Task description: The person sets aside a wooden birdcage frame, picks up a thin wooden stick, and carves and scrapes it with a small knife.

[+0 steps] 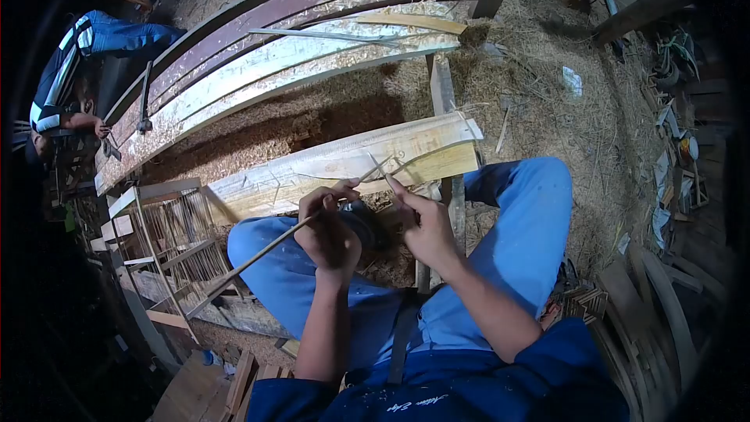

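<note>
two bare hands at work on one thin wooden rod (273,244), held over the person's lap and the near edge of a low wooden table (430,144). left hand (328,227): grip closed around the rod, fingers curled. right hand (426,227): index finger reaches toward the rod's upper end, other fingers folded in. a narrow pale sliver (373,160) crosses the rod by that fingertip; can't tell whether the right grip pinches it, or what it is.

rod runs diagonally: upper end over the table, lower end down left, across the left thigh in view, in front of a slatted wooden frame (170,256). can't tell if rod and frame touch.

dark object (366,227) between the hands, below them, mostly hidden, type unclear. person sits with knees apart, blue trousers (519,219), dark blue top (484,383).

beyond the table: long boards (258,82) side by side, with shavings on them, a loose yellowish strip (414,23) near their right end, a metal bar clamp (144,101) across the left part. another person (66,82) at upper left, one hand near the boards' left end. shavings cover the floor (539,109); curved wooden pieces (672,312) at lower right.
</note>
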A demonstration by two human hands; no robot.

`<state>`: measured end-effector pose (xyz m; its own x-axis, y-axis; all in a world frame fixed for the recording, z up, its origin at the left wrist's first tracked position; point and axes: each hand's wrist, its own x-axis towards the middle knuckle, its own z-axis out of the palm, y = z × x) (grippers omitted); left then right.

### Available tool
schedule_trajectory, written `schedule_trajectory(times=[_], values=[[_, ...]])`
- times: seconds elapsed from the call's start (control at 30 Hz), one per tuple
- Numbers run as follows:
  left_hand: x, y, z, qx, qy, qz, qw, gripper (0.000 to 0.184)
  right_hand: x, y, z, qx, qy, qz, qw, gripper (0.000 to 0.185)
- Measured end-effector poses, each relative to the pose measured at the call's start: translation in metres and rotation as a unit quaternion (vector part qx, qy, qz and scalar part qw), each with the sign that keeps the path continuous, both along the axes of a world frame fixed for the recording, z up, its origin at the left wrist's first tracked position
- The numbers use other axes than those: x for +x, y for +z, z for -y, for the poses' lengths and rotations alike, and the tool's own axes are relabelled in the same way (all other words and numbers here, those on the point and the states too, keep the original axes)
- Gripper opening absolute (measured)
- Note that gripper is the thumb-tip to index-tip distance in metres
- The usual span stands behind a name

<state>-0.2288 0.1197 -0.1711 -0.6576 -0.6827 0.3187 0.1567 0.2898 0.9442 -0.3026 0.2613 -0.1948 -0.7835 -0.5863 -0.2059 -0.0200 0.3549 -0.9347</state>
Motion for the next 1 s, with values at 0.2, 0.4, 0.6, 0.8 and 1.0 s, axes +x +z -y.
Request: schedule_trajectory(times=[0.2, 0.4, 0.6, 0.8, 1.0], values=[[-0.003, -0.002, -0.002, -0.002, 0.025, -0.071, 0.997, 0.016, -0.002, -0.060, -0.008, 0.020, -0.028, -0.052, 0.998, 0.042], [0.006, -0.002, 0.009, -0.024, 0.047, -0.033, 0.998, 0.018, -0.001, -0.040, -0.010, 0.042, 0.003, -0.020, 0.999, 0.048], [0.008, 0.009, 0.010, -0.138, 0.077, 0.055, 0.986, 0.020, -0.001, -0.034, -0.022, -0.060, 0.032, 0.188, 0.980, 0.049], [0.002, 0.000, 0.000, -0.068, 0.056, -0.014, 0.996, 0.020, 0.018, -0.019, -0.008, -0.029, 0.010, 0.077, 0.997, 0.046], [0.003, -0.001, -0.004, -0.033, 0.030, -0.041, 0.998, 0.026, 0.022, -0.030, -0.012, -0.045, -0.015, 0.028, 0.998, 0.040]])
